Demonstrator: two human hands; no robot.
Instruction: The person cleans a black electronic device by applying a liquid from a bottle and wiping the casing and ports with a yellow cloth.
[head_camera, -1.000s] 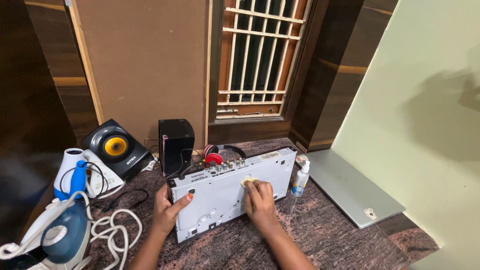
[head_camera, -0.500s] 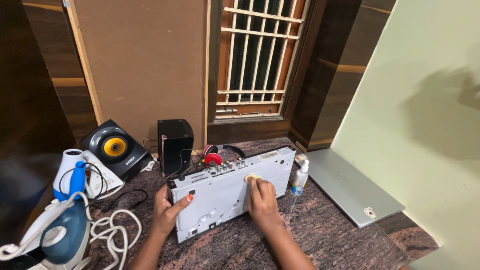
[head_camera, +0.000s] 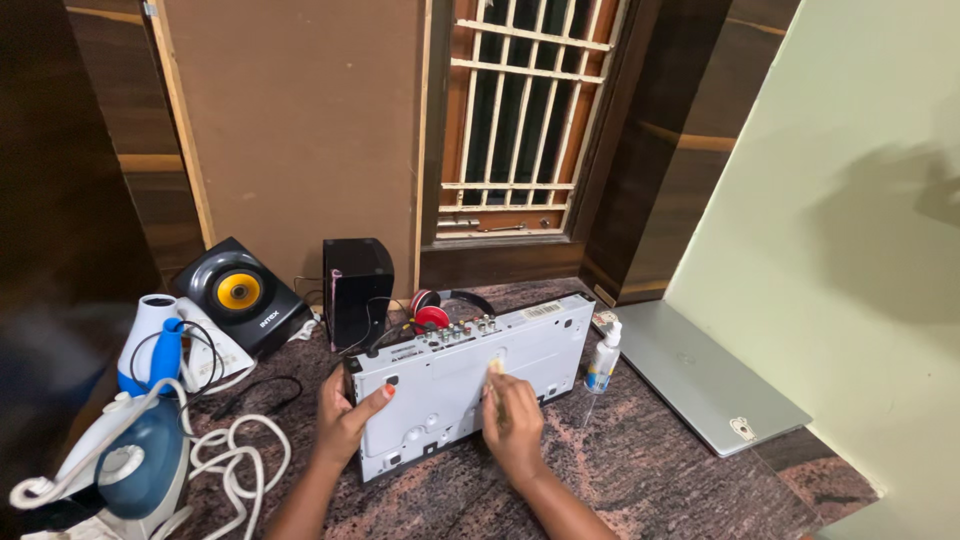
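- Sitting on a dark stone counter (head_camera: 660, 470) is a grey metal box (head_camera: 470, 385), some kind of player or receiver flipped so its flat underside faces up, tilted a bit toward the camera.
- Left hand (head_camera: 345, 420) is clamped on the box's left end, thumb on top of the panel, fingers wrapped round the edge.
- Right hand (head_camera: 512, 425) is closed around a small pale swab (head_camera: 494, 368), pressing its tip against the panel near the middle.
- The box's back edge, with a row of jacks, points away toward the window (head_camera: 520, 120).
- Just right of the box stands a little spray bottle (head_camera: 603, 358), and beyond that a closed silver laptop (head_camera: 705, 385) lies flat.
- Behind the box: red headphones (head_camera: 440, 308) and a black speaker (head_camera: 356, 285); further left a round speaker (head_camera: 235, 293) with a yellow cone.
- Far left there's a blue and white iron (head_camera: 125, 470) with its white cord (head_camera: 235, 455) looped on the counter, plus a white and blue hair dryer (head_camera: 152, 340) behind it.
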